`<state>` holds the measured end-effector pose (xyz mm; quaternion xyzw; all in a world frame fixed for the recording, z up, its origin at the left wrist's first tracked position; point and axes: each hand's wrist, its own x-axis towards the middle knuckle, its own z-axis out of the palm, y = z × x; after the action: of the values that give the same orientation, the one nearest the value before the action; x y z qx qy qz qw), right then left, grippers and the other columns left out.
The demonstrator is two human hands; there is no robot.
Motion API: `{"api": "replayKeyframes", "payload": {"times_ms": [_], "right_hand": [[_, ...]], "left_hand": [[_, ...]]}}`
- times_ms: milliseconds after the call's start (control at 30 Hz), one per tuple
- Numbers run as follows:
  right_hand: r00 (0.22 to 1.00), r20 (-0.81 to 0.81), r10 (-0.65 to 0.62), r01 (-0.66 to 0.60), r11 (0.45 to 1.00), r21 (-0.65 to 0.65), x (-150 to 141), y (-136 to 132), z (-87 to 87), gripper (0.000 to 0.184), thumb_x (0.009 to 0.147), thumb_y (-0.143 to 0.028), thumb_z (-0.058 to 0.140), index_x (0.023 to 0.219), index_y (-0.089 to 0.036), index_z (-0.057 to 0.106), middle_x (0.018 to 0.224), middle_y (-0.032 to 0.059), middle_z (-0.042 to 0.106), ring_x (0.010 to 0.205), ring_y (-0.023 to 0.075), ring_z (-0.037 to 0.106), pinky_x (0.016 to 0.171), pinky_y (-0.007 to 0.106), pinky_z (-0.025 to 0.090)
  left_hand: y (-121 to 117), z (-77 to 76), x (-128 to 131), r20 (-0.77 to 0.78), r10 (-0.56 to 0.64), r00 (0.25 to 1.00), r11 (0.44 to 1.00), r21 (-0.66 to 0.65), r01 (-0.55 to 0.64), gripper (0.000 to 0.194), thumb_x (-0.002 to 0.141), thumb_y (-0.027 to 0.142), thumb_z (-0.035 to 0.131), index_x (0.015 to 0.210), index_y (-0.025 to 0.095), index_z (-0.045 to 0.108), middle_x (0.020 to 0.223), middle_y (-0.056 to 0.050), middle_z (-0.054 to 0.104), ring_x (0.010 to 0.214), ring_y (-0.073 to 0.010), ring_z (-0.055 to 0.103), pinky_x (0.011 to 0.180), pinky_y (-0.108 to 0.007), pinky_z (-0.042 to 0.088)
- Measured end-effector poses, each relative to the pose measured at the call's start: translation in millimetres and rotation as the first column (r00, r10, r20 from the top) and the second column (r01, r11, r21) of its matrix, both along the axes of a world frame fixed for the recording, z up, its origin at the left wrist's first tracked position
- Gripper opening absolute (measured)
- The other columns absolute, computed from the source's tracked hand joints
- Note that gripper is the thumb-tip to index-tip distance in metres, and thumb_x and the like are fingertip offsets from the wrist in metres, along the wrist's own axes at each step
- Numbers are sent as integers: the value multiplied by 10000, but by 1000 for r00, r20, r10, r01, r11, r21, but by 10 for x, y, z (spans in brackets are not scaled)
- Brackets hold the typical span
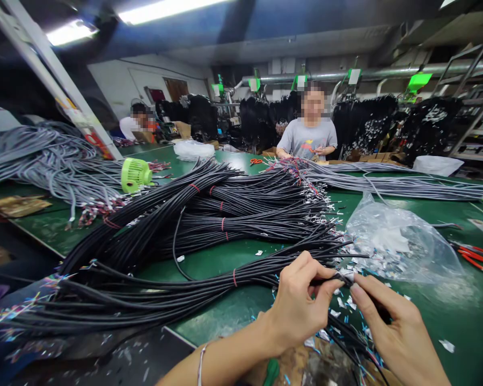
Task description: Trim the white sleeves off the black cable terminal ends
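Near the table's front edge, my left hand (pixel 300 297) pinches the end part of a black cable (pixel 338 277) between thumb and fingertips. Facing it, my right hand (pixel 396 324) has thumb and forefinger closed on a small whitish wrap (pixel 348 274) at that cable's end. Whether the wrap is foil or paper I cannot tell. To the left lies a long bundle of black cables (pixel 201 287), tied with a red band (pixel 234 277). Below my hands, loose cable ends with thin coloured wires hang over the edge, partly hidden by my right hand.
More black cable bundles (pixel 241 209) fill the middle of the green table (pixel 462 316). A plastic bag (pixel 402 236) of scraps and red-handled pliers (pixel 478 257) lie right. Grey cables (pixel 386 174), a green fan (pixel 134 176) and a co-worker (pixel 309 134) are farther back.
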<state>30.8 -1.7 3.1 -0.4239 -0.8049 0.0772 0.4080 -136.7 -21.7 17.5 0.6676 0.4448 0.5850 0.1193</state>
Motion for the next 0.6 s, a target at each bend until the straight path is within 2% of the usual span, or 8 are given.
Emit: {"api": "replayKeyframes", "payload": {"times_ms": [233,367,467,600], "right_hand": [[999,-26,-45,46,998,37,-53,-52,12,288,861,-379,514,914,-178,713,922,79,728,842,229,693,730,302,576],[996,-13,-89,90,992,93,-38,-60,-17,249,860,-350,530,920,-185,706,904,75,725,816,218,691,723,303,563],[998,-2,-61,60,989,134,-6,-41,-15,184,853,-296,554,916,-197,696,905,60,718,799,189,690,710,258,551],[998,48,49,-57,979,193,65,-1,61,149,841,-279,573,935,-214,669,873,28,713,785,166,686,667,203,538]], "left_hand": [[-9,-45,11,-13,5,1000,1000,18,-5,44,755,114,611,712,113,618,652,-25,522,561,-94,474,438,-170,383],[16,-50,3,-54,-8,999,1000,-19,7,74,799,142,580,771,119,645,687,-40,552,605,-119,503,516,-211,413],[52,-10,-32,-73,-92,993,990,-111,84,163,856,151,517,791,124,663,697,-40,581,638,-123,522,593,-228,415],[85,63,-93,-57,-256,965,948,-210,239,325,916,163,419,687,118,645,635,-20,602,606,-103,524,612,-218,400]]}}
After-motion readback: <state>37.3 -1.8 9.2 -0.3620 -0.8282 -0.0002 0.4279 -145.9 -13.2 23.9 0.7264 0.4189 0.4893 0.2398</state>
